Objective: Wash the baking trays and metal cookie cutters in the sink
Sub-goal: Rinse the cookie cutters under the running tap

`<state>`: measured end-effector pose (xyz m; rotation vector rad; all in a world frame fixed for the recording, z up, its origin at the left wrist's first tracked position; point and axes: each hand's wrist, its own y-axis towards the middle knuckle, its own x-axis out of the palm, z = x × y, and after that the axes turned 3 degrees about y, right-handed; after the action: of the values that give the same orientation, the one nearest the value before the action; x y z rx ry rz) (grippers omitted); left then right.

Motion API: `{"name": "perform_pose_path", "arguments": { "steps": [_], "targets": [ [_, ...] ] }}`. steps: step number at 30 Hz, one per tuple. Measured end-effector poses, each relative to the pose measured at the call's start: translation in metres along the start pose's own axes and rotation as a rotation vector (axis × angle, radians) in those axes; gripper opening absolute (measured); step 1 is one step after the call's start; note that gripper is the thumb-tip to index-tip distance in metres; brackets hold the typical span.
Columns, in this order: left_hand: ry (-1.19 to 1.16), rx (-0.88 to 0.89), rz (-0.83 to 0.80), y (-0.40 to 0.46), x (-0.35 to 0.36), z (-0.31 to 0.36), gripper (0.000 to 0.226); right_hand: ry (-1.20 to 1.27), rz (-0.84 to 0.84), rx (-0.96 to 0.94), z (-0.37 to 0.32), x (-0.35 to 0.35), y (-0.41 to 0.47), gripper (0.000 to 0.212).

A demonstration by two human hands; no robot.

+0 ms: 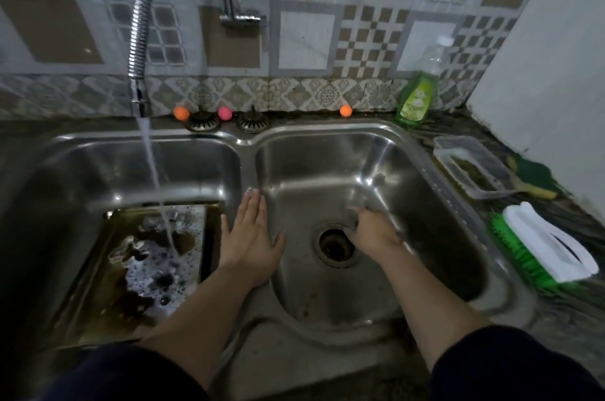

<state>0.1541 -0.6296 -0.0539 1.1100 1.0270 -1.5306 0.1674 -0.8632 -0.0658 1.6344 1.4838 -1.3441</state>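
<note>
A baking tray (98,269) lies in the left basin of the steel double sink (248,145), with dirty foamy water pooled in it. Water runs from the flexible tap (139,40) onto the tray. My left hand (250,237) lies flat with straight fingers over the divider between the basins. My right hand (373,230) is down in the right basin beside the drain (335,245); it is blurred, its fingers point down, and I see nothing in it. No cookie cutters are visible.
A green dish soap bottle (417,96) stands at the back right. A clear plastic container (468,164), a sponge (533,174) and a green-bristled scrub brush (540,243) lie on the right counter. Two sink strainers (203,122) sit behind the basins.
</note>
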Motion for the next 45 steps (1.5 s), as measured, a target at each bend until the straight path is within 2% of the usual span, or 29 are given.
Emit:
{"name": "perform_pose_path", "arguments": {
  "steps": [5,8,12,14,16,18,22,23,27,30,32,36,39,42,45],
  "targets": [
    [-0.122,0.051,-0.057,-0.013,-0.005,-0.016,0.066,0.062,0.045,-0.321,-0.086,-0.001,-0.038,0.051],
    [-0.107,0.059,-0.092,-0.027,-0.015,-0.050,0.064,0.054,0.030,-0.495,-0.133,0.012,-0.060,0.053],
    [-0.082,-0.062,-0.168,-0.037,-0.017,-0.119,0.058,-0.104,0.039,-0.659,-0.185,0.047,-0.080,0.047],
    [-0.090,-0.139,-0.211,-0.040,-0.015,-0.150,0.058,-0.155,-0.072,-0.708,-0.209,0.066,-0.086,0.043],
    [-0.124,-0.211,-0.249,-0.043,-0.015,-0.174,0.062,-0.178,-0.268,-0.688,-0.228,0.085,-0.090,0.042],
    [-0.127,-0.218,-0.299,-0.047,-0.015,-0.190,0.063,-0.254,-0.384,-0.670,-0.244,0.105,-0.093,0.043],
    [-0.112,-0.172,-0.395,-0.048,-0.006,-0.209,0.055,-0.221,-0.352,-0.564,-0.257,0.136,-0.088,0.016],
    [-0.145,-0.180,-0.395,-0.047,-0.005,-0.211,0.053,-0.185,-0.315,-0.546,-0.259,0.140,-0.087,0.015],
    [-0.429,-0.179,-0.268,-0.042,-0.019,-0.204,0.036,0.295,-0.278,-0.220,-0.272,0.138,-0.071,0.015],
    [-0.816,-0.247,-0.123,-0.036,-0.030,-0.189,0.043,0.665,-0.297,0.020,-0.280,0.121,-0.064,0.018],
    [-0.991,-0.319,-0.070,-0.035,-0.034,-0.180,0.048,0.856,-0.331,0.106,-0.278,0.115,-0.062,0.013],
    [-1.127,-0.369,0.059,-0.036,-0.034,-0.169,0.037,1.033,-0.287,0.110,-0.271,0.111,-0.060,0.012],
    [-1.249,-0.403,0.090,-0.037,-0.034,-0.166,0.031,1.023,-0.269,0.083,-0.268,0.110,-0.060,0.021],
    [-1.346,-0.454,0.049,-0.036,-0.038,-0.166,0.029,0.942,-0.219,0.021,-0.266,0.110,-0.065,0.024],
    [-1.438,-0.528,-0.104,-0.036,-0.045,-0.168,0.030,0.850,-0.206,-0.077,-0.265,0.107,-0.072,0.014]
  ]
}}
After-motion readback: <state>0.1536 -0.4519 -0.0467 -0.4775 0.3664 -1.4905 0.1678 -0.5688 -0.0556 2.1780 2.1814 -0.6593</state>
